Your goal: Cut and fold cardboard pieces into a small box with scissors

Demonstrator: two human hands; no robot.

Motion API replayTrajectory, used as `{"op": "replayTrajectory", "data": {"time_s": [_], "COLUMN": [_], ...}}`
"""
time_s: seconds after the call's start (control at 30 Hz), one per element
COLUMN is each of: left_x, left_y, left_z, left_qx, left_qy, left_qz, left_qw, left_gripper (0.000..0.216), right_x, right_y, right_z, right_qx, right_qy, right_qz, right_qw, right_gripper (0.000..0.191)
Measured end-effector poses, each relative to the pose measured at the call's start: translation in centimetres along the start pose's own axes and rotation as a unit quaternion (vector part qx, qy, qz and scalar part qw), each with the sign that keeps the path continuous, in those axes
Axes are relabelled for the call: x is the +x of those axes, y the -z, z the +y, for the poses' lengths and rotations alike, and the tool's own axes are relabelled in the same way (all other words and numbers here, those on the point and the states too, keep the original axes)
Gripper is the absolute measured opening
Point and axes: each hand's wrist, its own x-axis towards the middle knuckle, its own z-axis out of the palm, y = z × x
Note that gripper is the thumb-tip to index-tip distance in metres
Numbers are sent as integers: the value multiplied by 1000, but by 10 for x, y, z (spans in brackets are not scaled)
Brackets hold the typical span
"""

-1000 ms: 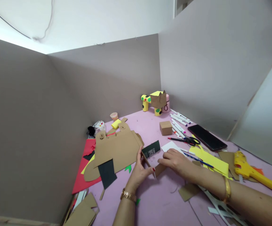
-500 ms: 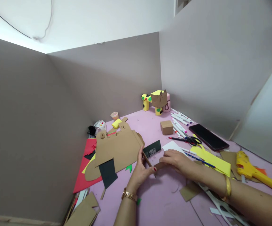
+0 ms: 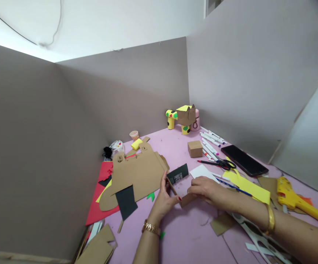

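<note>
While the left hand [image 3: 163, 200] spans the left side of a bent cardboard strip [image 3: 187, 200] between thumb and fingers, the right hand [image 3: 207, 190] holds its near-right end; the strip stands between them, its dark printed panel [image 3: 178, 173] on the far side.

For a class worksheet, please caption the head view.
Left hand and right hand hold bent cardboard on a cluttered pink table.

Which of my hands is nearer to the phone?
Right. Your right hand is left of the phone and nearer you, not touching it; your left hand is farther left.
</note>
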Motion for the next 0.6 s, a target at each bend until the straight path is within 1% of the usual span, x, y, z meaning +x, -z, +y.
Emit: {"op": "replayTrajectory", "data": {"time_s": [0.4, 0.6], "left_x": [-1, 0], "left_y": [2, 1], "left_z": [-1, -1], "left_qx": [7, 6], "left_qy": [-11, -7], "left_qz": [-13, -8], "left_qw": [1000, 1000], "left_gripper": [109, 112], "right_x": [6, 2], "right_y": [-6, -1], "right_z": [-2, -1], "right_qx": [12, 26], "right_qy": [-40, -24], "right_qz": [21, 13], "right_qw": [999, 999], "right_gripper": [24, 24]}}
